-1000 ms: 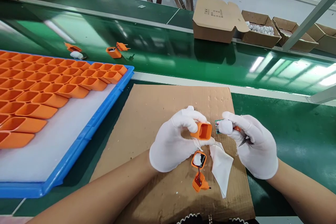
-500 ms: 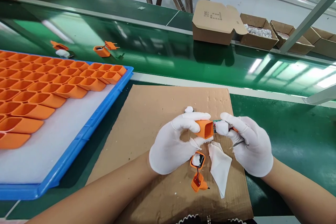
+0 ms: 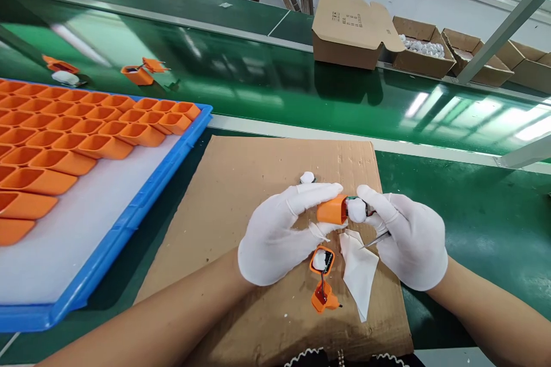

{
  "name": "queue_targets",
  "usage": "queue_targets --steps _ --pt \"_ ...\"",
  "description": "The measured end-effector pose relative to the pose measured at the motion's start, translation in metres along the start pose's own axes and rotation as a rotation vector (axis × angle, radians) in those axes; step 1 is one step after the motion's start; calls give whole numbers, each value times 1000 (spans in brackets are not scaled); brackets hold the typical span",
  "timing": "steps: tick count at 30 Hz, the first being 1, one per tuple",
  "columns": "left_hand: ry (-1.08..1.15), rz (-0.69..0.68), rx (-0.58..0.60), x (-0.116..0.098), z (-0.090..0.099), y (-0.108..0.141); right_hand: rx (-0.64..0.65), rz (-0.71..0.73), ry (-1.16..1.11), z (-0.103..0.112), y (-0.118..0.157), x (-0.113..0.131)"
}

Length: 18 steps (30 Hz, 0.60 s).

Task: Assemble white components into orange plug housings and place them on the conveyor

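Observation:
White gloves cover both hands. My left hand (image 3: 284,232) grips an orange plastic housing (image 3: 330,210) between thumb and fingers, its open end facing right. My right hand (image 3: 407,235) pinches a small circuit board with a round white blob (image 3: 356,210), which sits at the mouth of the housing, partly inside. A thin pointed metal tool (image 3: 376,240), perhaps tweezers, sticks out from under my right fingers. Below lie an orange housing with a white-topped part inside (image 3: 321,261), wired to an orange cap (image 3: 325,297), and a white cloth or paper piece (image 3: 360,275).
A cardboard sheet (image 3: 258,166) lies under the hands. On the left, a blue tray (image 3: 172,152) holds rows of orange housings (image 3: 105,146). Orange assemblies (image 3: 136,74) rest on the glossy green surface behind. Cardboard boxes (image 3: 346,49) stand at the back right. Another white-topped part (image 3: 307,178) lies behind my left hand.
The circuit board with its white blob has moved left into the housing's mouth. The metal tool's tip now points out over the white piece. Orange assemblies behind have shifted left in view.

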<state>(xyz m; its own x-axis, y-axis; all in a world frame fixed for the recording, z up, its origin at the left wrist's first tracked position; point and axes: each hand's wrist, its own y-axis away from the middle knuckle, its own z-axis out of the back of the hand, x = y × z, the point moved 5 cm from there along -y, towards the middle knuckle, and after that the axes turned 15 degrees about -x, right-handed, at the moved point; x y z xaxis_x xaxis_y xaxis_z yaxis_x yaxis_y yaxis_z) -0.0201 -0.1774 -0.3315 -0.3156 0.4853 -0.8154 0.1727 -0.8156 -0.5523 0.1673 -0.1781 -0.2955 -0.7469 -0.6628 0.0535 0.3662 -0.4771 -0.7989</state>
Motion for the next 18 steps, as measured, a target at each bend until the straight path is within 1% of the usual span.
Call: queue_targets --steps 9,14,16,18 --pt "-60 -12 22 3 -3 3 57 40 100 2 -5 9" --pt "-69 -22 36 2 -4 7 106 20 145 4 -3 13" --pt "-98 -48 34 -1 -4 7 125 -1 155 4 -3 12" --pt "-143 -112 40 -4 -5 5 125 -18 129 5 -4 10"
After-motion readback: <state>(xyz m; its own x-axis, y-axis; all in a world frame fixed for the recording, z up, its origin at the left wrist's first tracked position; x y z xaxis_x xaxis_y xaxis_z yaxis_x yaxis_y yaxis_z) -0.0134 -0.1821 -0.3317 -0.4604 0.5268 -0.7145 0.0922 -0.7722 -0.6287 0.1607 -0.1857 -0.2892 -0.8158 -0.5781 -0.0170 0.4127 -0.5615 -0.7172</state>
